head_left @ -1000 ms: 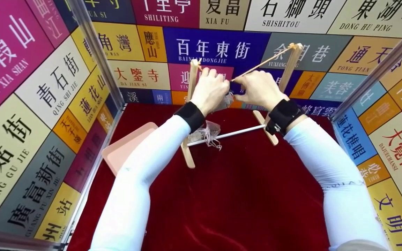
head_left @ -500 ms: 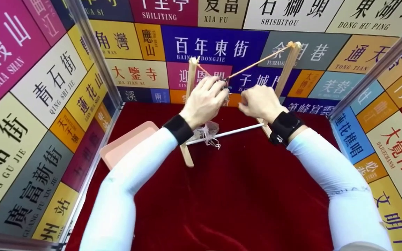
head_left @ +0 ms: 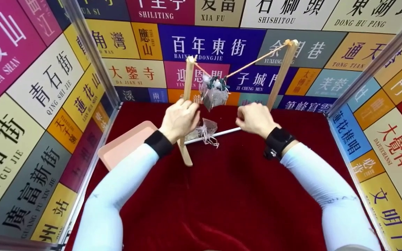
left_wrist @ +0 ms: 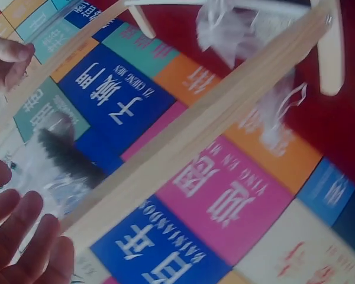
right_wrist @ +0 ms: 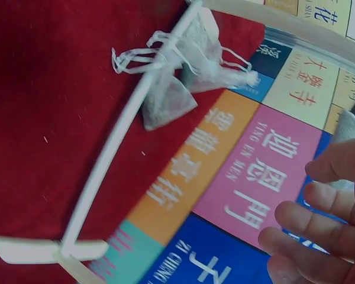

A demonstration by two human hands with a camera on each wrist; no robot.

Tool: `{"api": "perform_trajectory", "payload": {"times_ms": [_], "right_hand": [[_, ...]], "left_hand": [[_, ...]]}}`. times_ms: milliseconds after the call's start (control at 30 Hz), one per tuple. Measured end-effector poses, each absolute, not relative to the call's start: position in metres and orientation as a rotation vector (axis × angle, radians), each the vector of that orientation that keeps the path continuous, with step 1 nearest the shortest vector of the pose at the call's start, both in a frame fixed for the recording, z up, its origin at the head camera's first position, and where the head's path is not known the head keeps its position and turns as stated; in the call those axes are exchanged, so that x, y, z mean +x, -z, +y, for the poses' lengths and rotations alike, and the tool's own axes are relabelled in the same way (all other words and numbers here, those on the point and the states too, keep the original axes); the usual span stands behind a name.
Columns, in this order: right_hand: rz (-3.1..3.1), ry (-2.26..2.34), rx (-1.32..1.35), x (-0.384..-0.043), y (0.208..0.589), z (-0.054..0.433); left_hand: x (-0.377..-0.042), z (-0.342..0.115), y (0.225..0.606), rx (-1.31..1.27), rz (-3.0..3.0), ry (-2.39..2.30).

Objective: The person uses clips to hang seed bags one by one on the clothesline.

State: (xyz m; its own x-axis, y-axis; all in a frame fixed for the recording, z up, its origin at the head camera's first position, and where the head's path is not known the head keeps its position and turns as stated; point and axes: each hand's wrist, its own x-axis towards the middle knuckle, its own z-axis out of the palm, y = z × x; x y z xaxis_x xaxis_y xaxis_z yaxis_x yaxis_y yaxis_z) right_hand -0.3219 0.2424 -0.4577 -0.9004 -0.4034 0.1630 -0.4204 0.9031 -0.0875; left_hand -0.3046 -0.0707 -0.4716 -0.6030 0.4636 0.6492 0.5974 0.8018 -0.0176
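Between two wooden posts of a stand hangs a sheer pouch [head_left: 215, 96] with dark green trim, tied on an orange string [head_left: 257, 61]. My left hand [head_left: 180, 118] is beside the left wooden post [head_left: 188, 82], below and left of the pouch, fingers loosely bent and holding nothing. To the right, my right hand [head_left: 255, 118] is apart from the pouch; the right wrist view shows its relaxed, bare fingers [right_wrist: 302, 222]. Low on the stand, white mesh bags [right_wrist: 171, 100] with white ribbon ties are at the white rod [right_wrist: 115, 145].
A pink tray [head_left: 127, 143] lies at the left on the red cloth [head_left: 222, 195]. Panels printed with place names [head_left: 215, 45] enclose the back and sides. Metal corner poles [head_left: 101, 59] rise at the back corners.
Both hands have come away from the pouch and string and moved down, the left one also leftward. The pouch, earlier largely hidden by the hands, now hangs freely in view.
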Motion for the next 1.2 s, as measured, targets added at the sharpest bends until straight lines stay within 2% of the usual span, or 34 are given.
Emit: {"api": "perform_trajectory", "payload": {"times_ms": [400, 900, 1200], "right_hand": [[-2.962, -0.328, 0.478, -0.308, 0.502, 0.264], [-3.016, -0.344, 0.329, -0.292, 0.539, 0.289], [-3.104, -0.372, 0.275, -0.283, 0.556, 0.294]], "left_hand": [[-0.297, -0.12, 0.545, -0.556, -2.578, 0.398], [-0.298, -0.177, 0.61, -0.205, -2.905, 0.463], [-0.301, -0.203, 0.65, 0.133, -3.158, 0.609]]}}
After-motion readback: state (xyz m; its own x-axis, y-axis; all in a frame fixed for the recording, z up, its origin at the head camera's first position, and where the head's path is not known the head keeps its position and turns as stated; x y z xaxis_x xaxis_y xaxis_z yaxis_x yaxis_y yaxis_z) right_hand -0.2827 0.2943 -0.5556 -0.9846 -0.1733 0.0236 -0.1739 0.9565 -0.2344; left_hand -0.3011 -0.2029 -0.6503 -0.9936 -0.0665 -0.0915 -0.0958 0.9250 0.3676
